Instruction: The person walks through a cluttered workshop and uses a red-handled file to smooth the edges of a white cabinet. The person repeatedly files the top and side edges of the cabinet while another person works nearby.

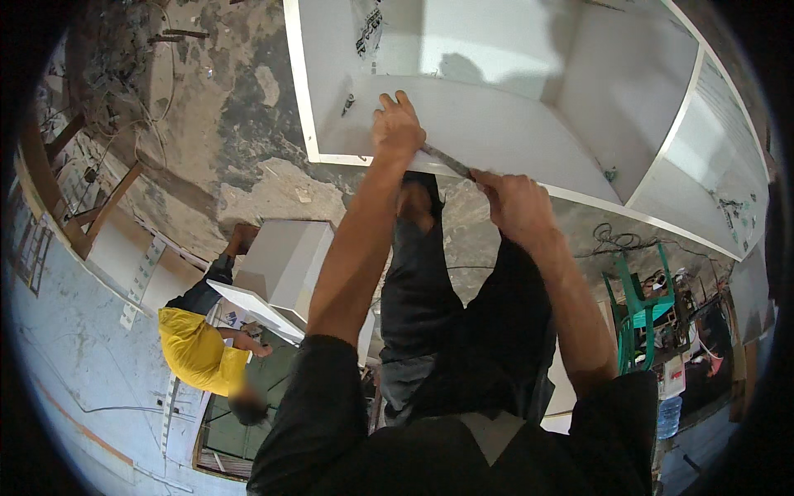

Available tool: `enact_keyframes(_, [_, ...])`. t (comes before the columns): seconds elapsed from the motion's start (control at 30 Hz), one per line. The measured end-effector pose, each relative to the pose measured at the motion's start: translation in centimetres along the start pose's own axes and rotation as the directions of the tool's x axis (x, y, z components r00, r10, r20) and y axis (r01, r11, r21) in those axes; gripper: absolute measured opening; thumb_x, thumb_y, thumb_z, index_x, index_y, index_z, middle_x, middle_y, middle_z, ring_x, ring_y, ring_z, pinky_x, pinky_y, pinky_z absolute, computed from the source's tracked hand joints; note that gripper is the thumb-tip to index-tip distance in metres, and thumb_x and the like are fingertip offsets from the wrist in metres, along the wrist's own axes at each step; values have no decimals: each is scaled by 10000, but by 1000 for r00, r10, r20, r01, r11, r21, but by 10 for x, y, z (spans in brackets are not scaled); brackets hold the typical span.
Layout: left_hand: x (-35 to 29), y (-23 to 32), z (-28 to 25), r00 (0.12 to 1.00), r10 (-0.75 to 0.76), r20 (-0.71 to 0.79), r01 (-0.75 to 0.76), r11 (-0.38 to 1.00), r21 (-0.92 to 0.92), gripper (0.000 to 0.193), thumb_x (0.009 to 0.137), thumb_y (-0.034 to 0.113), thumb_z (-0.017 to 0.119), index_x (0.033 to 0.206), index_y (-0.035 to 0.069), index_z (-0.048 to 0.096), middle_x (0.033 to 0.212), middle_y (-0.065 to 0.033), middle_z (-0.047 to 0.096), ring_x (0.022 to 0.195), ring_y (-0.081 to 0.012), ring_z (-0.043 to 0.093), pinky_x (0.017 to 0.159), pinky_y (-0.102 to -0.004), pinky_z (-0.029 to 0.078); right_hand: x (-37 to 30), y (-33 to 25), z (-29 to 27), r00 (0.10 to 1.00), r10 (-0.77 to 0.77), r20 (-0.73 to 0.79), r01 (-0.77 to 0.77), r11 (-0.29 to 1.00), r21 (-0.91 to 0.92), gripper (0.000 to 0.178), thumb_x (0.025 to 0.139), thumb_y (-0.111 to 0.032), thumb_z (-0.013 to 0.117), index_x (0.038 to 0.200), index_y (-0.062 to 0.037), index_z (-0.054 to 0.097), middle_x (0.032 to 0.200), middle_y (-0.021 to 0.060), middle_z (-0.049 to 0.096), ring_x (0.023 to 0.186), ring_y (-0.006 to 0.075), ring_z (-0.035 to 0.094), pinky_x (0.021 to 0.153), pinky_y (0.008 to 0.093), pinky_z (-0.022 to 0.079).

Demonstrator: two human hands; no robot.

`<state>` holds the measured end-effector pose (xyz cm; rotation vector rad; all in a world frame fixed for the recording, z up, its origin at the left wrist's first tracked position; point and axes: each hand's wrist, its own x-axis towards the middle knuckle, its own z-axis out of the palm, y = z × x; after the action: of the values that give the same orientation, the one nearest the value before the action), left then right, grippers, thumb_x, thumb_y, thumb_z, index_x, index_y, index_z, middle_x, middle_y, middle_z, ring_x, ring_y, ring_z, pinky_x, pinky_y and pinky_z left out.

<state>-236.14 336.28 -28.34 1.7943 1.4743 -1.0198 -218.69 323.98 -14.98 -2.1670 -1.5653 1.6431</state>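
Note:
My right hand (517, 202) is closed around one end of a narrow grey flat file (447, 161), its handle hidden in my fist. The file's other end runs under my left hand (398, 128), which grips it from above with a couple of fingers pointing away from me. Between the hands, the tool lies slantwise across the near white edge of a large white cabinet carcass (347, 159). The cabinet rests in front of me with its open side facing up. A small dark fitting (347, 104) sits on the panel left of my left hand.
A person in a yellow shirt (194, 351) crouches at the left beside a smaller white cabinet (281, 260). Green plastic chairs (643, 306) stand at the right, near a coiled black cable (616, 238). Wooden framing (107, 207) leans at the far left.

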Motion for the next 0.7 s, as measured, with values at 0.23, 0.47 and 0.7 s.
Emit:
enact_keyframes(0.23, [-2, 8, -4, 999, -22, 35, 21, 1000, 20, 695, 757, 161, 764, 1319, -3, 391, 1257, -198, 451, 1107, -378, 586, 907, -389, 560, -4, -8, -7, 995, 44, 87, -35, 995, -93, 276, 940, -175, 570, 1189, -187, 687, 845, 163, 707, 764, 369, 684, 685, 489, 548])
enact_keyframes(0.47, [7, 10, 11, 1000, 7, 23, -7, 1000, 23, 725, 754, 188, 784, 1321, 14, 368, 1282, -201, 430, 1122, -380, 585, 912, -396, 563, -1, 7, -3, 999, 31, 16, -31, 999, -14, 273, 926, -162, 575, 1173, -177, 691, 825, 176, 698, 758, 381, 680, 682, 500, 545])
enact_keyframes(0.7, [-4, -7, -17, 999, 43, -16, -44, 998, -47, 682, 732, 114, 763, 1293, 10, 392, 1267, -234, 440, 1120, -418, 583, 902, -430, 562, -3, -21, -10, 998, -30, -54, 29, 999, -29, 239, 925, -155, 596, 1138, -157, 702, 834, 182, 694, 774, 381, 673, 684, 486, 540])
